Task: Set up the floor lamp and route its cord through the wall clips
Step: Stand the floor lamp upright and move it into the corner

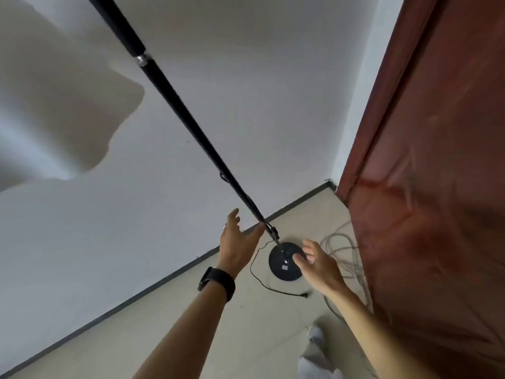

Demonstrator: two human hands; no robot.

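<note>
A black floor lamp pole [191, 124] rises from a round black base [284, 262] on the floor beside the white wall. Its thin black cord [255, 272] leaves the pole's foot, loops over the floor and ends in a plug [304, 295]. My left hand [237, 242] is spread open just left of the pole's lower end, fingertips close to it. My right hand [318, 262] hovers open over the right side of the base. Neither hand holds anything. No wall clips show.
A dark red-brown door [426, 187] fills the right side. A loose bundle of grey cable [347, 250] lies on the floor by the door. A dark skirting strip [164, 277] runs along the wall's foot. A pale blurred shape sits at upper left.
</note>
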